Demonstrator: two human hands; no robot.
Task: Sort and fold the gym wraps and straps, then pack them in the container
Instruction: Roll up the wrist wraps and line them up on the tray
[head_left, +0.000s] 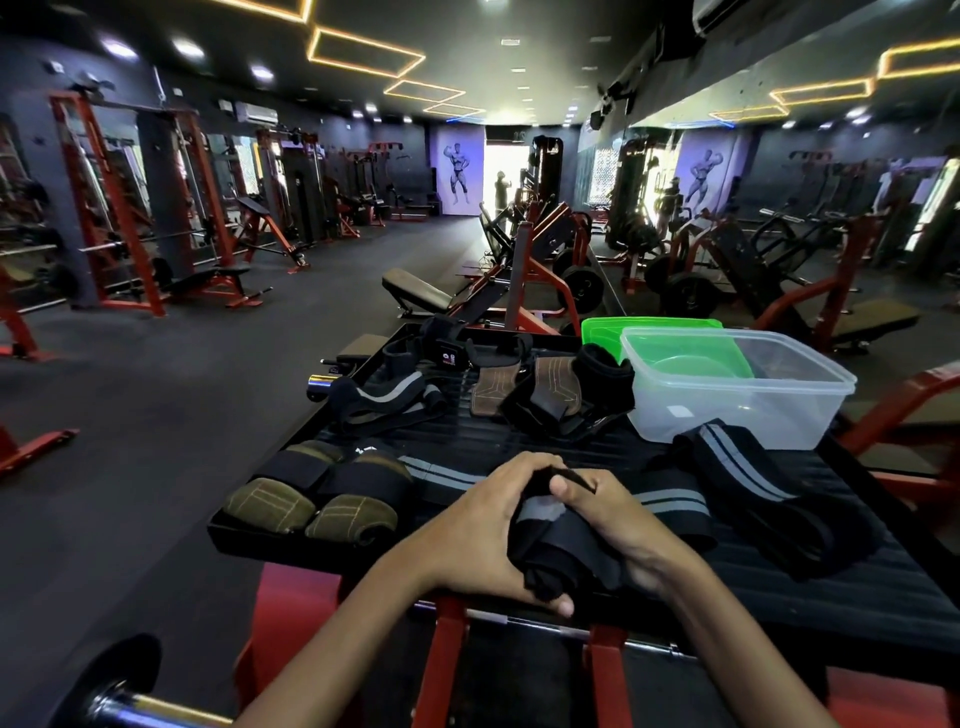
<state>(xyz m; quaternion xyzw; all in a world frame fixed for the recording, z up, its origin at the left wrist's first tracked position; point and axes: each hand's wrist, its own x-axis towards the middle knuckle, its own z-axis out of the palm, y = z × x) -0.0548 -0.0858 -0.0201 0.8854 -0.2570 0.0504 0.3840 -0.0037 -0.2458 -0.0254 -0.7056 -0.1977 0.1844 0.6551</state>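
Your left hand (480, 525) and right hand (618, 525) both grip the rolled black wrap (558, 551) — the clear container (737, 395) stands near, behind them.

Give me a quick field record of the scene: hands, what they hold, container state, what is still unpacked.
left hand: grips the rolled black wrap
right hand: grips the same wrap, thumb on top
clear container: open, far right of the black platform, no wraps visible inside
green lid: behind the container
unpacked near left: olive grip pads
unpacked near right: grey-striped wrap
unpacked far: brown leather grips and black straps
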